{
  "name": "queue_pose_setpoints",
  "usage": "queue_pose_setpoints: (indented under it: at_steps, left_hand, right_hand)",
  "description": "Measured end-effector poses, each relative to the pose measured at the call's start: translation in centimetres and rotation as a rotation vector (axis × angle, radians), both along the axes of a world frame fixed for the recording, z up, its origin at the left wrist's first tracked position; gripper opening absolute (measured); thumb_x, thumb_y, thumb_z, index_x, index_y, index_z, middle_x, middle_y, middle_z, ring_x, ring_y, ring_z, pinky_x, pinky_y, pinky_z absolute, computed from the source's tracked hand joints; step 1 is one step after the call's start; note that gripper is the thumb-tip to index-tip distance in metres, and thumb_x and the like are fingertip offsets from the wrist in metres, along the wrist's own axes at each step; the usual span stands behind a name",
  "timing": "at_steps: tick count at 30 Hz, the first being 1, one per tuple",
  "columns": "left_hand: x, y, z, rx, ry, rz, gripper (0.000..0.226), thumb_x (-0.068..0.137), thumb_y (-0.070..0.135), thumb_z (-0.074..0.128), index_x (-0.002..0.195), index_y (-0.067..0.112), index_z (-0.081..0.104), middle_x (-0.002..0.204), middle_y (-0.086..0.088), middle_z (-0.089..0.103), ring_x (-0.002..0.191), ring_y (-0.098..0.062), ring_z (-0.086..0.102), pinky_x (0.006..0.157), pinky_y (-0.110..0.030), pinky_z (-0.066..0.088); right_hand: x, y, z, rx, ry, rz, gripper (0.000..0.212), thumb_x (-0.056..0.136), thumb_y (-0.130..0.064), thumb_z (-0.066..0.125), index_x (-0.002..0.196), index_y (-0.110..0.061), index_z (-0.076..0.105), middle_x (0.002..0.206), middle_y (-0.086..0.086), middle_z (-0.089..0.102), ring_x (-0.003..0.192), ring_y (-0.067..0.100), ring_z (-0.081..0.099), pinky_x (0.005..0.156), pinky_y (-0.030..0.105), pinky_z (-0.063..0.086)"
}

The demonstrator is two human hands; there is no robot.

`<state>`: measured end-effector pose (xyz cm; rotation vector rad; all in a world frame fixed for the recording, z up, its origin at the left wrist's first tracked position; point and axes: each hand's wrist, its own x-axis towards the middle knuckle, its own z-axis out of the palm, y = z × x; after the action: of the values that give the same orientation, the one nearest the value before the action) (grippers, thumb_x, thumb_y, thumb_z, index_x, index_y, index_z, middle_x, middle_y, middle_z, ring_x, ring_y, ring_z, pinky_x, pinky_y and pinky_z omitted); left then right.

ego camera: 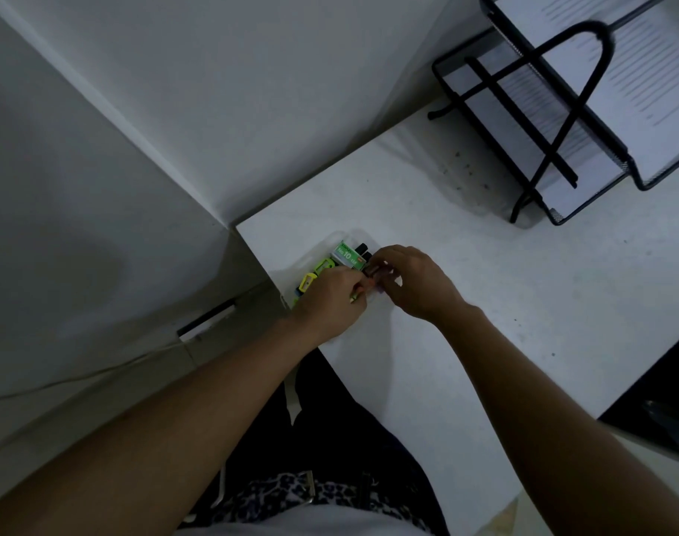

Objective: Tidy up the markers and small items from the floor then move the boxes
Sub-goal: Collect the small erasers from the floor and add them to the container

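A small clear plastic box (342,236) sits at the near-left corner of the white desk (485,303). Inside it lie a green staple box (347,256), dark marker caps (363,251) and yellow-green sharpeners (314,274). My left hand (332,299) is over the box, its fingers curled round a thin yellow-green item (354,297). My right hand (411,282) meets it from the right and pinches a small dark marker-like item (372,273) at the box's edge. The hands hide most of what they hold.
A black wire-mesh paper tray (562,121) with printed sheets stands at the back right of the desk. A dark object (663,400) fills the right edge. Walls enclose the corner on the left, with a cable (98,375) along the floor.
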<state>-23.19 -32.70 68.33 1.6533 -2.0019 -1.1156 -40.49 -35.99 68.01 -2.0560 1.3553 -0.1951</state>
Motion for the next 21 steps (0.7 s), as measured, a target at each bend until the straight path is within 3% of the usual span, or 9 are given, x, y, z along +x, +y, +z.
queue_pose_setpoints:
  at_steps: [3, 7, 12, 16, 19, 21]
  left_hand:
    - [0.20, -0.04, -0.08, 0.002, 0.024, 0.011, 0.012, 0.082, 0.007, 0.064, 0.090, -0.001, 0.070, 0.085, -0.016, 0.069, 0.079, -0.027, 0.064, 0.069, -0.041, 0.052]
    - [0.12, -0.13, -0.17, 0.000, 0.023, -0.040, 0.013, 0.083, 0.005, 0.063, 0.093, 0.000, 0.069, 0.093, -0.016, 0.069, 0.086, -0.029, 0.063, 0.072, -0.035, 0.049]
    - [0.22, -0.49, -0.37, -0.009, -0.017, -0.089, 0.011, 0.084, 0.005, 0.059, 0.088, -0.001, 0.067, 0.089, -0.017, 0.067, 0.080, -0.028, 0.062, 0.062, -0.027, 0.037]
    - [0.01, -0.65, -0.42, 0.016, -0.006, -0.078, 0.010, 0.085, 0.004, 0.060, 0.087, -0.001, 0.068, 0.084, -0.016, 0.067, 0.076, -0.027, 0.061, 0.056, -0.020, 0.029]
    - [-0.23, -0.46, -0.41, 0.026, -0.009, -0.088, 0.011, 0.086, 0.011, 0.063, 0.092, 0.004, 0.070, 0.088, -0.013, 0.070, 0.079, -0.024, 0.063, 0.059, -0.018, 0.032]
    - [-0.32, -0.43, -0.34, 0.019, -0.022, -0.101, 0.014, 0.086, 0.014, 0.063, 0.095, 0.007, 0.071, 0.092, -0.012, 0.071, 0.084, -0.025, 0.064, 0.064, -0.024, 0.041]
  right_hand:
    - [-0.36, -0.27, 0.12, 0.031, -0.010, 0.014, 0.026, 0.088, -0.008, 0.059, 0.114, -0.012, 0.063, 0.106, 0.003, 0.065, 0.086, 0.017, 0.057, 0.078, 0.032, 0.049]
    - [-0.57, -0.46, 0.12, 0.041, -0.041, -0.021, 0.031, 0.088, -0.005, 0.060, 0.118, -0.011, 0.061, 0.111, 0.004, 0.064, 0.082, 0.008, 0.052, 0.075, 0.018, 0.040]
    - [-0.29, -0.15, 0.05, 0.026, -0.074, -0.087, 0.032, 0.087, -0.005, 0.062, 0.119, -0.009, 0.062, 0.111, 0.006, 0.065, 0.081, 0.010, 0.054, 0.078, 0.028, 0.049]
    - [-0.16, -0.25, -0.05, 0.016, -0.061, -0.085, 0.031, 0.088, -0.005, 0.061, 0.119, -0.009, 0.062, 0.111, 0.006, 0.065, 0.082, 0.010, 0.054, 0.078, 0.027, 0.049]
    - [-0.22, -0.21, -0.05, 0.021, -0.062, -0.078, 0.031, 0.088, -0.003, 0.059, 0.118, -0.008, 0.063, 0.112, 0.007, 0.065, 0.084, 0.009, 0.053, 0.078, 0.022, 0.043]
    - [-0.27, -0.23, 0.01, 0.030, -0.061, -0.077, 0.031, 0.088, -0.001, 0.057, 0.118, -0.008, 0.063, 0.112, 0.008, 0.066, 0.086, 0.013, 0.055, 0.080, 0.026, 0.046]
